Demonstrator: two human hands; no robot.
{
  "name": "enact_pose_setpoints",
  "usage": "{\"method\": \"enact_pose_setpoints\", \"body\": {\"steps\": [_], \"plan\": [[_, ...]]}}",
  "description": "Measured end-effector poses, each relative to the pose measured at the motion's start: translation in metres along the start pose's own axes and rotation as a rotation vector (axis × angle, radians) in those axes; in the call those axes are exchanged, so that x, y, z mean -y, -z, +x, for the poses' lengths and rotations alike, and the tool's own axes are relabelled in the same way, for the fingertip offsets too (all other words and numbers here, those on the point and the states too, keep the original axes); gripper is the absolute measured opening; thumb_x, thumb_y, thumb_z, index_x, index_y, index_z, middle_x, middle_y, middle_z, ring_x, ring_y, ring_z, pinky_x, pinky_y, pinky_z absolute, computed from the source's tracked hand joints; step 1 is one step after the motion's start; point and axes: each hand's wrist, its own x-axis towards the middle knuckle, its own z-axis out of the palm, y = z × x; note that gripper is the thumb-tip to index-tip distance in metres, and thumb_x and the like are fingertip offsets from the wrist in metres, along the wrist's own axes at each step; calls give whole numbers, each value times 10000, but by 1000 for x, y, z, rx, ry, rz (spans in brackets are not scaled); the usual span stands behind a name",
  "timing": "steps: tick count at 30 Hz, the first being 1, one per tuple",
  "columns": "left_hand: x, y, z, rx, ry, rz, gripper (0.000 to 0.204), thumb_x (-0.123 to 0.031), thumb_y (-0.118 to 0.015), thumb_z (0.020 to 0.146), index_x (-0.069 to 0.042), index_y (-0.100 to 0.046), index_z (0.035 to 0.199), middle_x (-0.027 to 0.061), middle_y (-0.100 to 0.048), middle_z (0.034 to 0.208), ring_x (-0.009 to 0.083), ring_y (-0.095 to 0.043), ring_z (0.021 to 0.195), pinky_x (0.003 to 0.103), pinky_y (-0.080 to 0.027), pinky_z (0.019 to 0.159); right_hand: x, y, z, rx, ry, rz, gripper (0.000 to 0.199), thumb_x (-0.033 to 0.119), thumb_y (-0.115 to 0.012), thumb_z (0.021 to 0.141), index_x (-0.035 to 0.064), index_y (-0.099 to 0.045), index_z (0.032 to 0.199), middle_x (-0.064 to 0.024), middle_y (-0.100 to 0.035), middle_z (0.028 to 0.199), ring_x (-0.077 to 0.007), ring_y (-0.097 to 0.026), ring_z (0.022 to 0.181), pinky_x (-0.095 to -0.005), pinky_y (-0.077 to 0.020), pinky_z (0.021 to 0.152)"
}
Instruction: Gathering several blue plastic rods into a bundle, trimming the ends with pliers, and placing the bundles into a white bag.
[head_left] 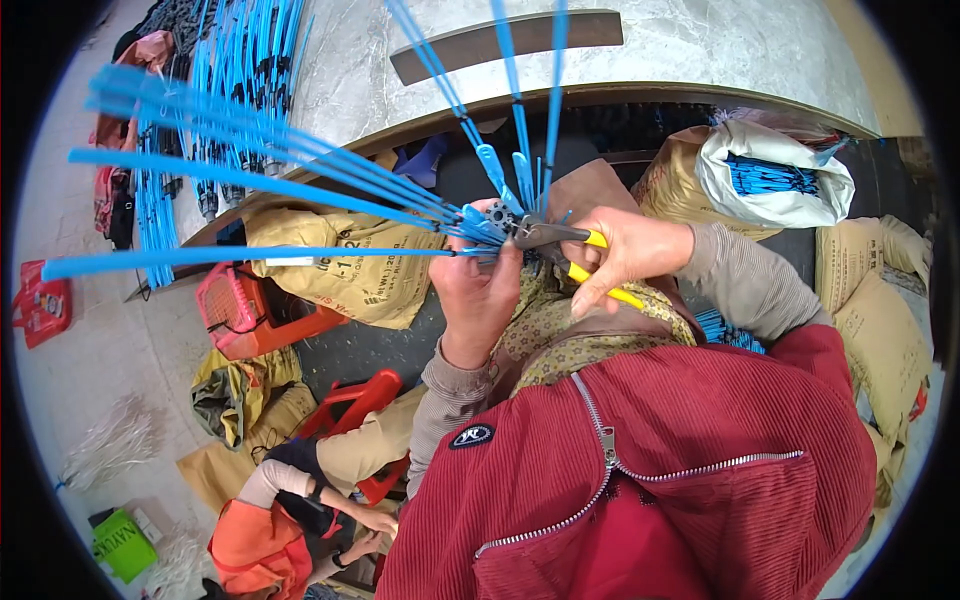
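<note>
Your left hand [476, 300] is pinching the blue-rodded hub [498, 212] just beyond your patterned lap [590, 345]. Your right hand [632, 248] is gripping yellow-handled pliers [540, 234], nose sitting at the hub; can't tell whether it's biting.

It's a workshop in here. Pliers [560, 234] are in hand, blue rods [262, 50] lie far left, sacks [884, 335] crowd the right.
</note>
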Motion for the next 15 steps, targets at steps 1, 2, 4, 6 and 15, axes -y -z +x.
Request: {"method": "enact_pose_setpoints", "body": {"steps": [1,2,4,6,15], "plan": [[1,-1,0,1,-1,-3,305,44,-685,845,3,-615,1139,37,-686,823,63,-627,689,236,-502,599,-1,4,0,30,-63,31,342,159,-780,854,14,-498,984,-18,-568,638,-123,-614,494,-253,-464,456],[3,-3,0,2,-23,47,307,42,-686,839,4,-615,1135,40,-683,817,69,-627,684,240,-501,598,-1,6,0,59,-126,62,354,141,-796,833,13,-503,985,-10,-552,607,-125,-606,468,-253,-456,439],[6,-5,1,-3,-64,147,311,37,-688,827,6,-614,1127,46,-677,804,81,-626,673,248,-500,598,6,0,-2,-26,-107,28,334,129,-786,829,14,-511,982,-27,-563,644,-137,-619,495,-266,-463,453],[4,-8,2,-28,-28,104,313,36,-688,824,6,-613,1127,49,-678,814,83,-627,680,249,-501,604,13,-9,-5,-193,-63,-34,296,103,-765,821,16,-526,974,-61,-584,719,-161,-644,549,-292,-478,482],[1,-9,6,-148,93,-23,316,39,-685,821,20,-605,1126,59,-683,854,89,-642,742,252,-513,648,16,-33,-13,-880,562,-1358,604,128,-760,768,-18,-503,1295,-166,-562,1056,-315,-640,880,-393,-524,682]]}}
